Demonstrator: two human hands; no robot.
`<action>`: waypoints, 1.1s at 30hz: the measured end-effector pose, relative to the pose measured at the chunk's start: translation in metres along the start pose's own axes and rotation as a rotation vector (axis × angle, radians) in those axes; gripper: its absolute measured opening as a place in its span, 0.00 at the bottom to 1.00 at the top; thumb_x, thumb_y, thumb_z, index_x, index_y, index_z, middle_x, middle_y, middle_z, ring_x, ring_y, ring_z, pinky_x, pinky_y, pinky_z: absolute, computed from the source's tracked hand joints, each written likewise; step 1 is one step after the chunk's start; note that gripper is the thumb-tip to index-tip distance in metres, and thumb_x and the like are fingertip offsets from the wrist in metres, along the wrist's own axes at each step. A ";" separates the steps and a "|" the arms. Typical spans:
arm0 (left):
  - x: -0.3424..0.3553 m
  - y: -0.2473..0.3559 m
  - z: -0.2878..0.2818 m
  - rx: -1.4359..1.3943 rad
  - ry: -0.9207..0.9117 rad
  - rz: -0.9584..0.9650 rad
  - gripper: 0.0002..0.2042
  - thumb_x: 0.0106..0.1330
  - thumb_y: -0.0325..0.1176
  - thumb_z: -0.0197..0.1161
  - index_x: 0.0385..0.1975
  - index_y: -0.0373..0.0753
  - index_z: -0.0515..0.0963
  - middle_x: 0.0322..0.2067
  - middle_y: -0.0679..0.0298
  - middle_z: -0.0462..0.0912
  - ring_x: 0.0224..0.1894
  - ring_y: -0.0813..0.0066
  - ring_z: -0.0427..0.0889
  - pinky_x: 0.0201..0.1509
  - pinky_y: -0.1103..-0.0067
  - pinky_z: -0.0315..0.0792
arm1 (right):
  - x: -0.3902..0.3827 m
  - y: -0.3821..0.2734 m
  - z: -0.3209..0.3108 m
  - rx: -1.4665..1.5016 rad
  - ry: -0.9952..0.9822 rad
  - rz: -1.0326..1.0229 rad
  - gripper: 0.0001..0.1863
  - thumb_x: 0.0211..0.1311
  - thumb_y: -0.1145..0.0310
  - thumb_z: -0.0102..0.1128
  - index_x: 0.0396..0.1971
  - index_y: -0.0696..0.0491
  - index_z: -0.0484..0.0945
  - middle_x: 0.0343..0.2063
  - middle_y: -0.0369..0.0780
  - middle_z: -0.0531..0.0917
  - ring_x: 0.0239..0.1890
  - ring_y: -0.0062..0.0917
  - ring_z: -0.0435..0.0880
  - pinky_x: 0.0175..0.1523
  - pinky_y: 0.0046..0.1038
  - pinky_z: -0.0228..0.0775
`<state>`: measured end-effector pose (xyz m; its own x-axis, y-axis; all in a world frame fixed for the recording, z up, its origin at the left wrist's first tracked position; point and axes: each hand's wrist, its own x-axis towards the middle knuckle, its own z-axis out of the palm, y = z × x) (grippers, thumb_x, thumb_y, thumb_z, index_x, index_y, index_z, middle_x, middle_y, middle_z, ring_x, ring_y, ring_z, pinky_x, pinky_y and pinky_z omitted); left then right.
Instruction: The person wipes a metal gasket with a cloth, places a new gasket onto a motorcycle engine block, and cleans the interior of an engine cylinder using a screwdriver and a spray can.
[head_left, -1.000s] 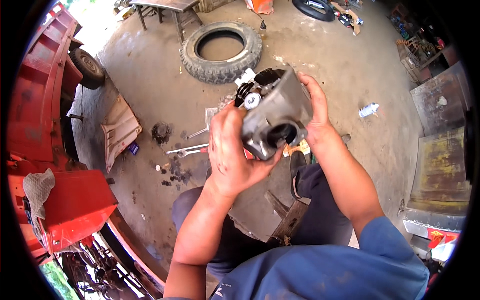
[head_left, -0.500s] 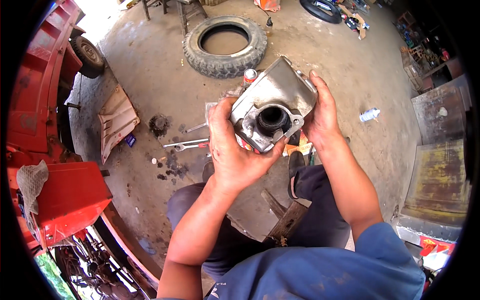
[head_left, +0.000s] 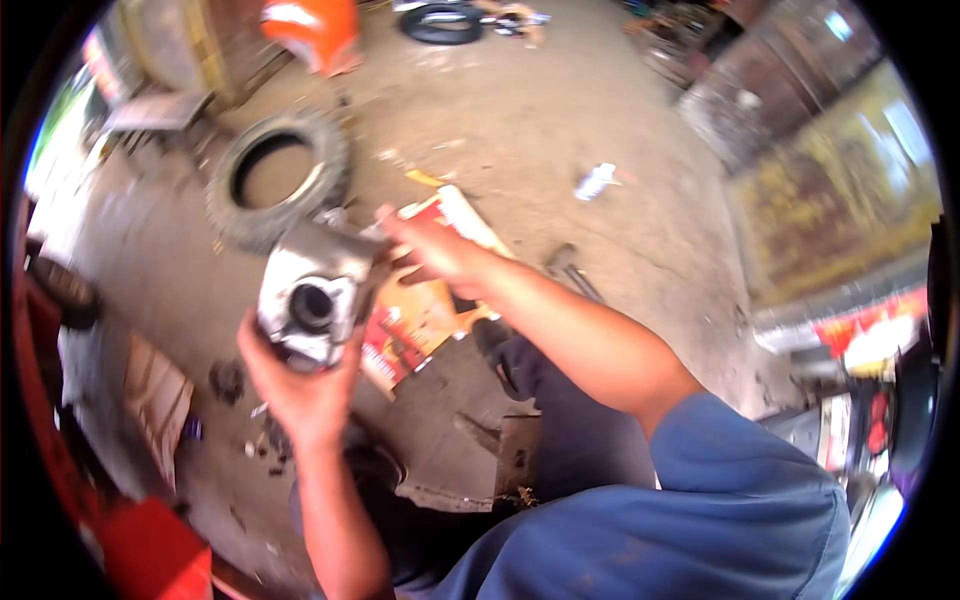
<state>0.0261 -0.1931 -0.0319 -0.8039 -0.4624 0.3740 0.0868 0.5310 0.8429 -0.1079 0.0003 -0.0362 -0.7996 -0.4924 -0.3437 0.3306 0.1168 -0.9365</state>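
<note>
Grey cast metal, a cylinder block (head_left: 315, 285) with a round dark bore facing up, sits in the left hand (head_left: 300, 385). The palm cups it from below and the fingers wrap its lower edge, so the left grip is clenched on the block, which is held in the air above the person's lap. The right hand (head_left: 435, 255) lies against the block's right side, fingers stretched out and loosely spread; that grip looks released, flat on the metal rather than closed round it, though motion blur softens the fingertips.

Just behind and under the hands lies a red and orange printed carton (head_left: 425, 310) on the concrete floor (head_left: 560, 110). A worn tyre (head_left: 275, 175) lies flat on the floor to the left of the block, well apart from it. A crushed plastic bottle (head_left: 597, 180) lies farther right. A dark metal plate (head_left: 455, 440) rests across the person's knees, below the block. The right arm wears a blue sleeve (head_left: 740, 480).
</note>
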 end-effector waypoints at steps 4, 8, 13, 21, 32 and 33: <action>0.003 -0.010 0.043 0.207 -0.125 0.020 0.43 0.44 0.35 0.82 0.62 0.28 0.67 0.53 0.47 0.78 0.55 0.53 0.78 0.63 0.66 0.71 | -0.004 0.045 -0.106 -0.617 -0.136 -0.024 0.39 0.71 0.40 0.56 0.70 0.54 0.67 0.63 0.49 0.76 0.63 0.34 0.77 0.62 0.36 0.74; -0.005 -0.019 0.071 0.413 -0.253 0.038 0.44 0.44 0.40 0.80 0.62 0.30 0.66 0.53 0.44 0.76 0.57 0.41 0.76 0.62 0.59 0.72 | -0.052 0.169 -0.226 -0.640 0.314 -0.036 0.20 0.65 0.54 0.68 0.46 0.55 0.85 0.37 0.43 0.88 0.38 0.28 0.86 0.45 0.34 0.78; -0.011 -0.039 0.106 0.416 -0.385 -0.129 0.46 0.42 0.38 0.80 0.64 0.28 0.65 0.56 0.43 0.76 0.60 0.44 0.75 0.65 0.62 0.70 | -0.113 0.336 -0.343 -0.163 0.983 0.284 0.24 0.62 0.49 0.72 0.38 0.58 0.84 0.28 0.36 0.81 0.34 0.23 0.80 0.43 0.29 0.76; -0.025 -0.080 0.156 0.487 -0.522 -0.158 0.48 0.39 0.35 0.82 0.64 0.29 0.65 0.56 0.44 0.75 0.59 0.45 0.76 0.65 0.61 0.69 | 0.034 0.345 -0.577 -0.452 1.509 0.133 0.61 0.41 0.46 0.85 0.68 0.69 0.61 0.63 0.53 0.77 0.63 0.39 0.77 0.68 0.36 0.69; -0.027 -0.097 0.183 0.612 -0.628 -0.191 0.46 0.41 0.36 0.81 0.62 0.30 0.65 0.52 0.46 0.76 0.56 0.47 0.76 0.63 0.61 0.70 | 0.133 0.332 -0.710 -0.506 1.466 0.722 0.53 0.45 0.36 0.77 0.65 0.59 0.72 0.62 0.45 0.79 0.63 0.35 0.79 0.68 0.36 0.69; -0.023 -0.086 0.187 0.529 -0.628 -0.303 0.45 0.42 0.36 0.81 0.63 0.31 0.65 0.53 0.45 0.75 0.57 0.45 0.76 0.63 0.60 0.70 | 0.145 0.336 -0.713 -0.602 1.417 0.759 0.52 0.46 0.36 0.77 0.64 0.59 0.73 0.62 0.44 0.79 0.61 0.34 0.79 0.66 0.36 0.70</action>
<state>-0.0729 -0.0952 -0.1854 -0.9370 -0.2435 -0.2504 -0.3426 0.7802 0.5234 -0.4701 0.5833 -0.4505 -0.4600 0.8721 -0.1669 0.8607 0.3917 -0.3252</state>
